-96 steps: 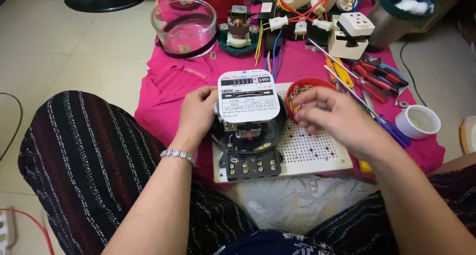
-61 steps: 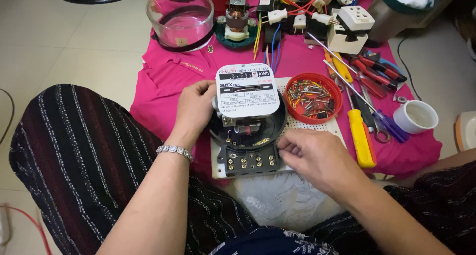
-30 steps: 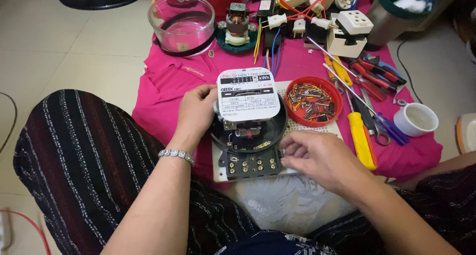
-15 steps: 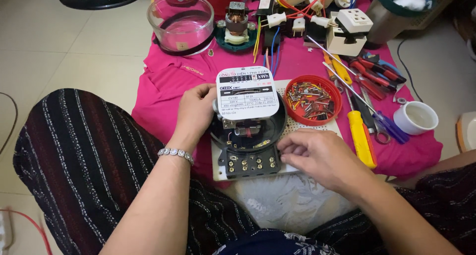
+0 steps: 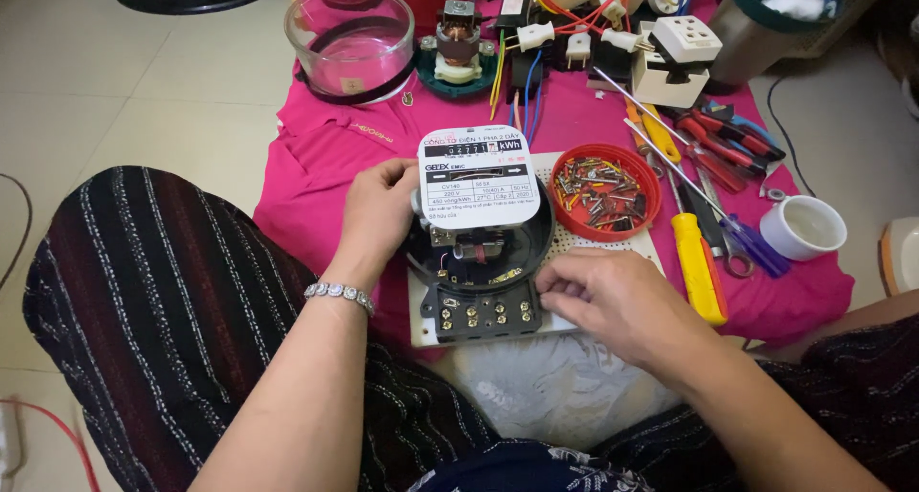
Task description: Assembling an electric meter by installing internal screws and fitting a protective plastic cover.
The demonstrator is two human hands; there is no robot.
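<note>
One black round electric meter with a white faceplate (image 5: 479, 214), one red round dish of screws (image 5: 605, 190), one white ceramic cup (image 5: 802, 228), one clear glass dome cover (image 5: 349, 42), one yellow-handled screwdriver (image 5: 697, 267), one white perforated board (image 5: 632, 253), and perhaps two red-handled pliers (image 5: 723, 138), overlapping.

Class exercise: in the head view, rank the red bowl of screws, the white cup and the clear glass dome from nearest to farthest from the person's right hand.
From the right hand:
1. Red bowl of screws, just above the hand.
2. White cup, off to the right on the pink cloth's edge.
3. Clear glass dome, far at the upper left.
</note>
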